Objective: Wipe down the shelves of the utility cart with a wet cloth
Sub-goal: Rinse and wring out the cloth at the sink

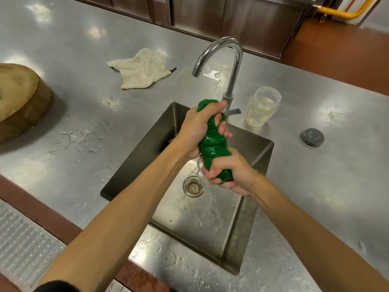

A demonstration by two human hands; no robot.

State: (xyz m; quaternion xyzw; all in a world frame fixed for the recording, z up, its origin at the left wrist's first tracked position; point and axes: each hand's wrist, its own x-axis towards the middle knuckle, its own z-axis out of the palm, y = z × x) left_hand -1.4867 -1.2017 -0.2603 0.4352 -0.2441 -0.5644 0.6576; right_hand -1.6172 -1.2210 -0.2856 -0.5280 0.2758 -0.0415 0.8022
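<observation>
A wet green cloth (213, 144) is twisted into a thick roll above the steel sink (261, 152). My left hand (200, 127) grips its upper end and my right hand (231, 175) grips its lower end. A thin stream of water runs from the roll down toward the drain (193, 187). The utility cart is not in view.
A curved steel faucet (229, 66) rises behind the sink. Beside it stands a clear jar (262, 107) with liquid. A beige rag (143, 69) lies on the wet steel counter, a thick wooden block (21, 98) at far left, a round grey plug (313, 137) at right.
</observation>
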